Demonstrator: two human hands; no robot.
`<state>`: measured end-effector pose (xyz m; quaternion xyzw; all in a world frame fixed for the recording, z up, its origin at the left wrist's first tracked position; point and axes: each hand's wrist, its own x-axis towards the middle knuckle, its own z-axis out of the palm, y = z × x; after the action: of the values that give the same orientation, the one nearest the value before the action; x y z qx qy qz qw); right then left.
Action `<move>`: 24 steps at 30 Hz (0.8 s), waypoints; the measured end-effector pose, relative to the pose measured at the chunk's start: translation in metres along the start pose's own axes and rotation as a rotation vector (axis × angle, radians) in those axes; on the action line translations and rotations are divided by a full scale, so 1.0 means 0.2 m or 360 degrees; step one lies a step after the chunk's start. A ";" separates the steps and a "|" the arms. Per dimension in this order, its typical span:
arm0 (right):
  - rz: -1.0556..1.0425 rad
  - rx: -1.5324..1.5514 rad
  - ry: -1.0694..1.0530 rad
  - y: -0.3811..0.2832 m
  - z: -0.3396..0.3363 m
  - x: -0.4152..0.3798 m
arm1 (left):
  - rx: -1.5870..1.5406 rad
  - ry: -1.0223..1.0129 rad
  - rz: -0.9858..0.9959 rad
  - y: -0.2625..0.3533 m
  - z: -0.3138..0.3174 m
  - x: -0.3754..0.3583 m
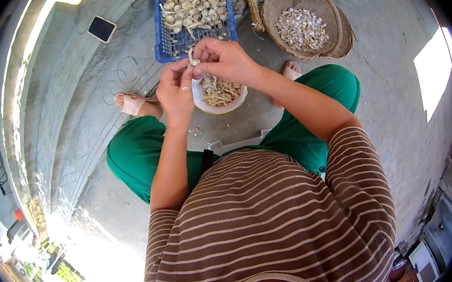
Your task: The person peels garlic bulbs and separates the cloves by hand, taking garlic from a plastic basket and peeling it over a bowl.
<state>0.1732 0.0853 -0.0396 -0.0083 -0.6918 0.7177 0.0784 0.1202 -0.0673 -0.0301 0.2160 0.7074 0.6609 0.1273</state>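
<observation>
A small garlic bulb with its stem (193, 59) is pinched between my two hands, above the near end of the blue crate. My left hand (174, 89) grips it from the left with thumb and fingers. From the right, my right hand (224, 60) closes on it too, fingers curled. Just below the hands stands a white bowl (221, 109) with dry stems and peelings (220, 90) in it; my right hand hides part of its rim. Beyond the hands, a blue plastic crate (159, 39) holds many garlic bulbs (195, 6).
A wicker basket (343, 39) of loose garlic cloves (301, 28) stands at the far right, with a straw bundle (251, 2) beside it. A phone (102, 29) lies on the concrete floor at the left. My sandalled feet flank the bowl.
</observation>
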 end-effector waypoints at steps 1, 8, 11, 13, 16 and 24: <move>0.0000 0.0000 0.0000 0.00 0.00 0.00 | 0.0000 0.0000 0.0000 0.00 0.00 0.00; 0.0062 0.0051 0.0054 0.00 0.03 -0.04 | -0.0130 0.0030 -0.0084 0.02 0.00 -0.01; 0.0131 0.0313 0.0029 0.01 0.03 -0.04 | -0.0274 0.0073 -0.0202 0.03 0.00 0.00; 0.0138 0.0439 -0.0009 0.01 0.03 -0.04 | -0.0347 0.0091 -0.0255 0.02 0.00 0.00; 0.0171 0.0542 -0.0023 0.00 0.03 -0.03 | -0.0490 0.0084 -0.0281 0.01 0.01 0.01; 0.0182 0.0796 0.0126 0.02 0.03 -0.01 | -0.0861 -0.0041 -0.0427 0.01 -0.01 0.02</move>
<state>0.1750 0.0792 -0.0429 -0.0559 -0.4877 0.8688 0.0643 0.1163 -0.0666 -0.0269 0.0874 0.5261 0.7998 0.2754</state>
